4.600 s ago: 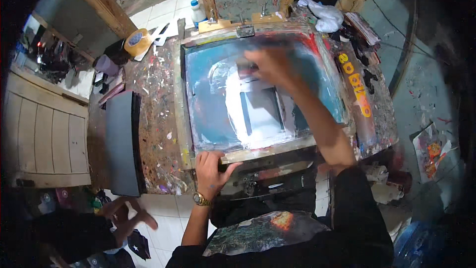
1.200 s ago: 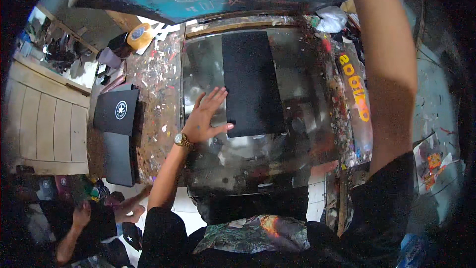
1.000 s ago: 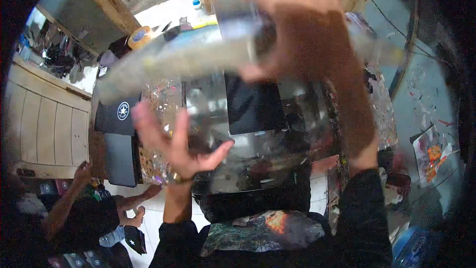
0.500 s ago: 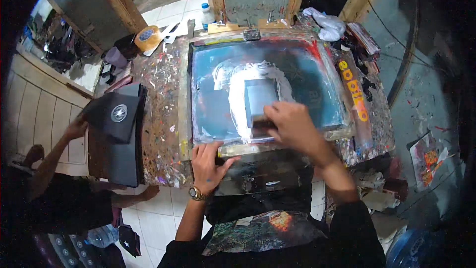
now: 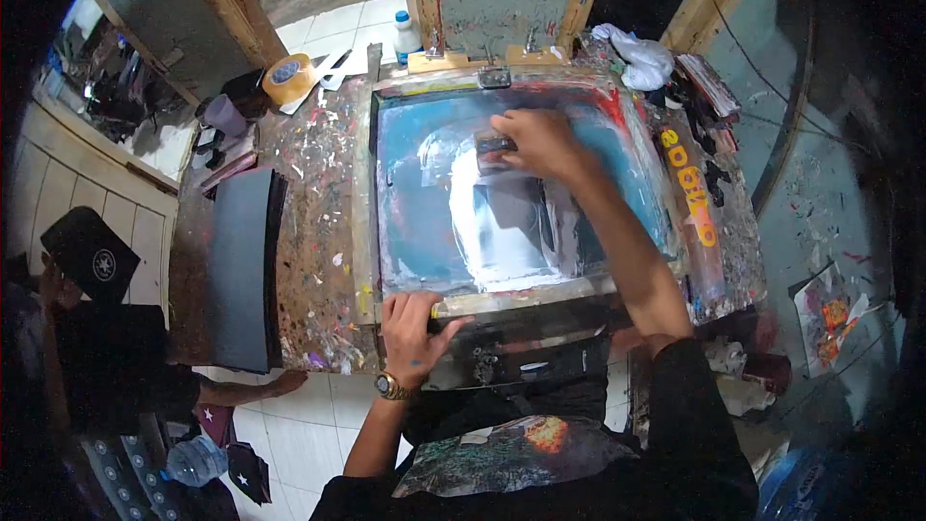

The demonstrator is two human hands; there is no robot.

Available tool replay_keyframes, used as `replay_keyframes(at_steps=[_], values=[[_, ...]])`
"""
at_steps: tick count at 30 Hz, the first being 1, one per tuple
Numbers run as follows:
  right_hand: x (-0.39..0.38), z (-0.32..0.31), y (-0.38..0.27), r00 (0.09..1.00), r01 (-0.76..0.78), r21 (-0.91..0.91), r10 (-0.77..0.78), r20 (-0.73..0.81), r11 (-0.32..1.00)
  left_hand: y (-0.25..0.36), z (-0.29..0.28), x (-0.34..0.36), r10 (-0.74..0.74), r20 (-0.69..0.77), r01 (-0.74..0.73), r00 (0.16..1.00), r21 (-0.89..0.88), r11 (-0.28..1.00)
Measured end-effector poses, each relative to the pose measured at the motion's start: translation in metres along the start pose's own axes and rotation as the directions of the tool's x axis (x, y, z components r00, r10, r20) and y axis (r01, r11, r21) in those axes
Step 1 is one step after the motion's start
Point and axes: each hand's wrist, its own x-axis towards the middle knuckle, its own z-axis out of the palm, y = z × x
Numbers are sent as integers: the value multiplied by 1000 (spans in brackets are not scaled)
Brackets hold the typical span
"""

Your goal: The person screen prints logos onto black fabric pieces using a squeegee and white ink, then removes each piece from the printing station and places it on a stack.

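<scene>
A wooden-framed screen [image 5: 367, 222] with blue mesh lies flat on the workbench, a thick white ink patch [image 5: 463, 241] across its middle. My right hand [image 5: 533, 143] is closed on a dark squeegee [image 5: 494, 147] at the upper middle of the mesh, my forearm crossing the screen's right half. My left hand [image 5: 413, 333] is closed over the front edge of the frame, with its thumb toward the right. A stack of plain black sheets [image 5: 241, 270] lies on the bench left of the screen. Whatever lies under the screen is hidden.
At far left a co-worker [image 5: 106, 357] holds a black piece [image 5: 92, 251] with a white star print. A tape roll [image 5: 287, 79], purple cup [image 5: 225, 116], white bottle [image 5: 405, 34] and white bag [image 5: 644, 60] sit along the back. The paint-spattered bench [image 5: 318, 183] stands before doorways.
The raised screen has come down over the black sheet. The squeegee has since moved away from me. The co-worker has lifted the printed piece off the left stack and away leftward.
</scene>
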Motion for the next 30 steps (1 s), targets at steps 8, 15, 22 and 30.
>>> replay_keyframes(at_steps=[8,15,22,30], values=[[35,22,6,976,190,171,-204,70,967,-8,7,-5,34,-13,-33,999,39,999],[2,5,22,949,248,195,-278,147,949,-4,10,-4,19,15,-19,1000,9,1000],[-86,-3,-57,856,-513,-53,515,30,856,-6,10,-5,11,3,-11,1000,20,1000],[-107,19,-52,606,-796,1,796,3,606,-9,14,-12,-21,14,21,1000,-8,1000]])
